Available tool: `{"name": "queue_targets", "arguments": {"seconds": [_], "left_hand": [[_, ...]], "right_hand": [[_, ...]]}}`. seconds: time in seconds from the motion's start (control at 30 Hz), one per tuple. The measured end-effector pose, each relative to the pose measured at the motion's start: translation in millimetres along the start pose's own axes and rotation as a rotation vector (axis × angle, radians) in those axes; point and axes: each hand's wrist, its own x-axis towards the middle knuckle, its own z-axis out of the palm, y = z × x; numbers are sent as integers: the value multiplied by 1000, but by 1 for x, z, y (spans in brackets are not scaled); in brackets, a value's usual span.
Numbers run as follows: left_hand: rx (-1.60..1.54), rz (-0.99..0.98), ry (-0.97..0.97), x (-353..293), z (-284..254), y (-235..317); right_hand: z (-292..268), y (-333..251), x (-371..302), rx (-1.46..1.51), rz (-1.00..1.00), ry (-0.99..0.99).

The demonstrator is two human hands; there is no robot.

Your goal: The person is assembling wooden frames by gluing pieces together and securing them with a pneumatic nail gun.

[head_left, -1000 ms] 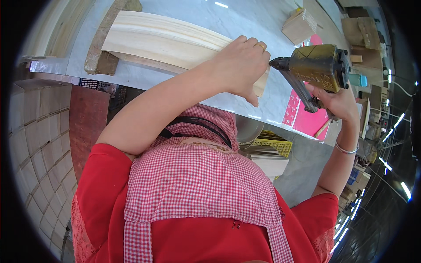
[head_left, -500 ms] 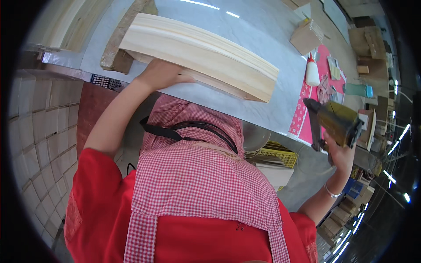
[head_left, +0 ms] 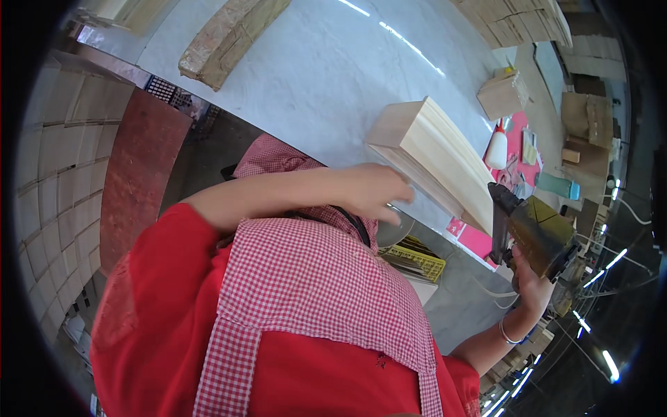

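A long pale wooden piece point(head_left: 445, 156) with a moulded side stands on the grey-white tabletop point(head_left: 306, 83), angled toward the table's near edge on the right. My left hand point(head_left: 372, 191) is just off its near left end, fingers apart and holding nothing. My right hand point(head_left: 531, 281) grips the handle of a dark nail gun point(head_left: 542, 233) at the right. The gun's nose is close to the far right end of the wooden piece; whether they touch cannot be told.
A brown-wrapped block point(head_left: 233, 42) lies on the table at the back left. Behind the wooden piece are a white glue bottle point(head_left: 497, 147), a small wooden box point(head_left: 502, 94) and a green bottle point(head_left: 558, 185). A yellow crate point(head_left: 417, 260) is below the table edge.
The wooden piece has shifted right and turned, its right end now nearer the nail gun. My left hand has let go of it and moved right. My view has turned.
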Motion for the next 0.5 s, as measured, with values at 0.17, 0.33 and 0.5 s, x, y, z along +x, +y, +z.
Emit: {"name": "queue_targets", "arguments": {"seconds": [0.17, 0.33, 0.5], "left_hand": [[-755, -29, 338, -59, -72, -15], [-1000, 3, 409, -7, -107, -63], [-1066, -68, 38, 34, -116, -84]], "right_hand": [[8, -16, 13, -18, -83, 5], [17, -44, 39, -117, -204, -148], [31, -86, 47, -160, -430, -243]]}}
